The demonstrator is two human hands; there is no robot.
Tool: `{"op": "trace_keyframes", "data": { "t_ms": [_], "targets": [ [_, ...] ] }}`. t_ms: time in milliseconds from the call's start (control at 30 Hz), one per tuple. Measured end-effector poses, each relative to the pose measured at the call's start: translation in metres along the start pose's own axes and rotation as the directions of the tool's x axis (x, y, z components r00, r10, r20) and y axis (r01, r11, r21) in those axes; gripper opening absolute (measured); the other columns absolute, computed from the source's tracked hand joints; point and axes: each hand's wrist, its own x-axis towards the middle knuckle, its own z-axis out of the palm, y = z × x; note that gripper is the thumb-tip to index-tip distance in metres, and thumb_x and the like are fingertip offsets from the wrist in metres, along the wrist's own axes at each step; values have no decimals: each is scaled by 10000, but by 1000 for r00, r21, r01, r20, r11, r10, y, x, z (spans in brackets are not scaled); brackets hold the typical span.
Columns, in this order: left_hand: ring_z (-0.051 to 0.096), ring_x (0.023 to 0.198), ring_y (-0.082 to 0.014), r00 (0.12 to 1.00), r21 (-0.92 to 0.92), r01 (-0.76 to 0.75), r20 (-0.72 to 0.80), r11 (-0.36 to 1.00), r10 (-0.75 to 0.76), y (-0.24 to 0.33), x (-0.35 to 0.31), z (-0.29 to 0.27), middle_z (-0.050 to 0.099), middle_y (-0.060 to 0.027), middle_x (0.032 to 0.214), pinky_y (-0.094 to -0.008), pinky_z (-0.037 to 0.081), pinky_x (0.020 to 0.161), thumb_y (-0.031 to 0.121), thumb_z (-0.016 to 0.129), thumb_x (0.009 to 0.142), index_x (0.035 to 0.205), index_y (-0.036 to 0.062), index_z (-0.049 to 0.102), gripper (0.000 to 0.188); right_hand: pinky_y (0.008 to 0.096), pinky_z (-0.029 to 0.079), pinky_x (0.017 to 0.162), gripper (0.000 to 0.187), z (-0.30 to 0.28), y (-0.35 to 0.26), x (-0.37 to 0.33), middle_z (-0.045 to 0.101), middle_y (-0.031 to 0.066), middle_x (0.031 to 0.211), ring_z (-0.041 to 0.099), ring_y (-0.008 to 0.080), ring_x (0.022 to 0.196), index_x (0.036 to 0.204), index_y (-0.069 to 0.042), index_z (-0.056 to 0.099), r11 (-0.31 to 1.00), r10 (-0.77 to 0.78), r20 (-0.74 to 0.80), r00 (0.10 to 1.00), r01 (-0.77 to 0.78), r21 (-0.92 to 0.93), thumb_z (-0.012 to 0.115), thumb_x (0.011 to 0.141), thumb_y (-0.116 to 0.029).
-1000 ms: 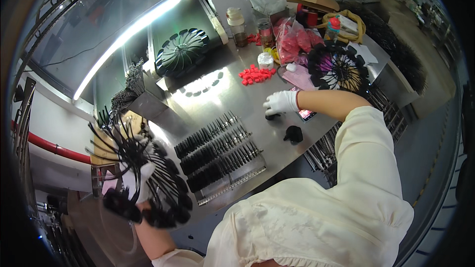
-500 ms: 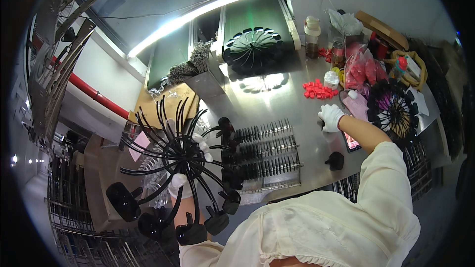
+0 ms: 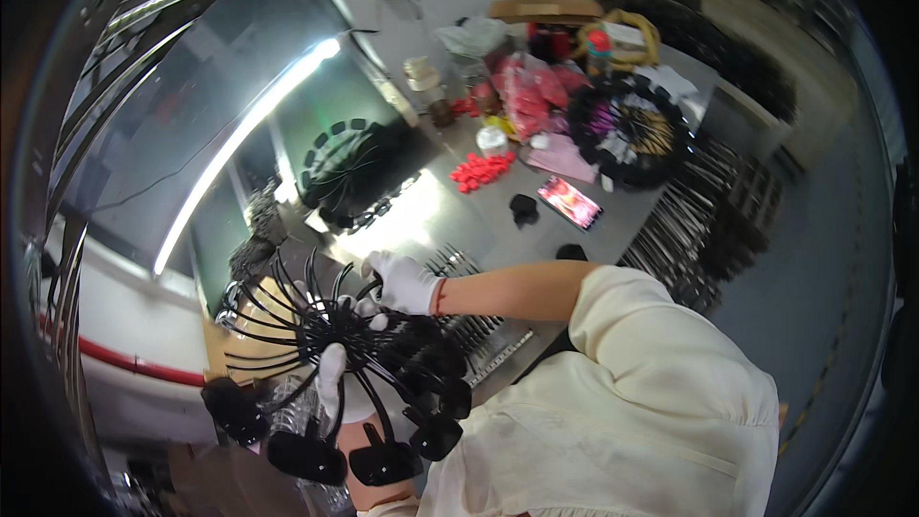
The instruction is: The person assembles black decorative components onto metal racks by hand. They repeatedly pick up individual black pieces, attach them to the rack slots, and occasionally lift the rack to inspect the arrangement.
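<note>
My left hand (image 3: 330, 378), in a white glove, holds a black radial rack (image 3: 335, 330) by its hub; its thumb and some fingertips show among the rods. Curved rods fan out from the hub, and glossy black paddle-shaped pieces (image 3: 306, 458) hang on several near the lower side. Other rods toward the far left are bare. My right hand (image 3: 402, 285), also gloved, is at the rack's upper right with bent fingers beside a rod end. Whatever lies between those fingers is too small to make out.
Rows of thin dark rods (image 3: 464, 258) stand behind my right forearm. On the metal table lie a lit phone (image 3: 570, 203), small black pieces (image 3: 524, 210), red pieces (image 3: 481, 171) and a white jar (image 3: 492, 141). Similar round racks (image 3: 627, 129) stand right and on the green conveyor (image 3: 349, 86).
My right hand has left the small black pieces near the phone and come left to the rack. My view has turned right, and the rack stays in my left hand.
</note>
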Motion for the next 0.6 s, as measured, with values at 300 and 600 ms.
{"op": "trace_keyframes", "data": {
  "t_ms": [300, 600],
  "targets": [
    [630, 1100, -248, 992, -16, 105, 67, 994, -104, 44, -11, -29, 636, -137, 1180, -375, 547, 970, 275, 727, 954, 1335, -30, 549, 519, 335, 587, 676, 404, 10, 4, -47, 648, 83, 1036, 703, 134, 944, 1249, -2, 626, 565, 247, 347, 905, -425, 707, 751, 917, -197],
    [661, 1069, -292, 980, 57, 143, -146, 988, -134, 26, 6, -45, 677, -160, 1179, -423, 592, 911, 165, 721, 954, 1346, -7, 554, 460, 435, 561, 798, 340, 36, -3, -63, 617, 186, 1085, 662, 392, 934, 1091, -63, 612, 921, -198, -53, 979, 168, -351, 769, 806, -163]
  ]
}}
